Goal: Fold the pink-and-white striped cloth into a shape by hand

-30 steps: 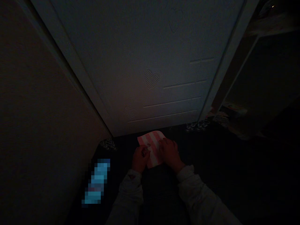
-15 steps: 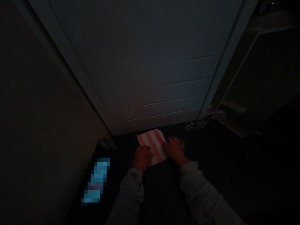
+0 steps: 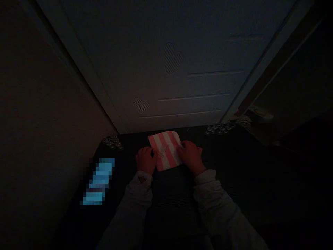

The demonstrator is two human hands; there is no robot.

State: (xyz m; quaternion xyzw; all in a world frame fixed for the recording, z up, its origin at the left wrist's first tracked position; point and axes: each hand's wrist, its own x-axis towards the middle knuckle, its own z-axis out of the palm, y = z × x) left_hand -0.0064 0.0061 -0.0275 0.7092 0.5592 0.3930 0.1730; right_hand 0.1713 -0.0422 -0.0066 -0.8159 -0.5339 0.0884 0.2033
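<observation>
A small folded cloth with pink and white stripes (image 3: 165, 150) lies on a dark ribbed mat (image 3: 179, 205) in front of a door. My left hand (image 3: 144, 160) rests at the cloth's left edge with its fingers curled onto it. My right hand (image 3: 191, 157) presses on the cloth's right edge, fingers bent. Both arms wear light long sleeves. The scene is very dim.
A white door (image 3: 177, 69) with embossed hearts stands just beyond the cloth. A wall (image 3: 39, 121) closes the left side. A glowing blue blurred object (image 3: 98, 181) lies at the mat's left. Small shiny clusters (image 3: 218, 128) sit at the mat's far corners. Shelving (image 3: 262, 118) stands at right.
My hands have slid apart from the middle of the cloth to its left and right edges, uncovering more of its striped face. The view has tilted down slightly.
</observation>
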